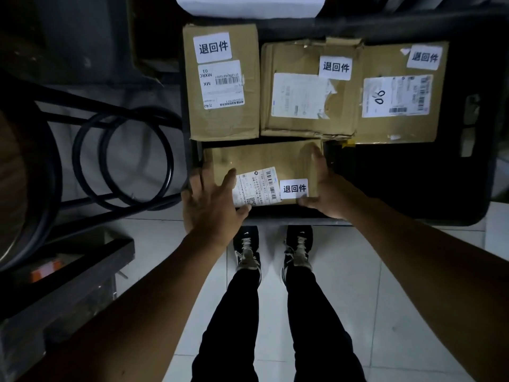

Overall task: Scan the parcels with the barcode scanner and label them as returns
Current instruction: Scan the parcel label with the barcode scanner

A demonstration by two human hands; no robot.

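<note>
L hand flat on near parcel, fingers spread; R hand gripping its R edge, thumb under return label. Inside black crate.

Cardboard, paper, plastic, tile

We list four parcels of matt brown cardboard: the near parcel smooth, the middle parcel creased and torn at its edges, its white paper shipping label ripped. We note matt white paper return stickers on each. The crate looks like dark, dull plastic. The floor tiles are pale and faintly glossy; the hose smooth black rubber or plastic.
</note>
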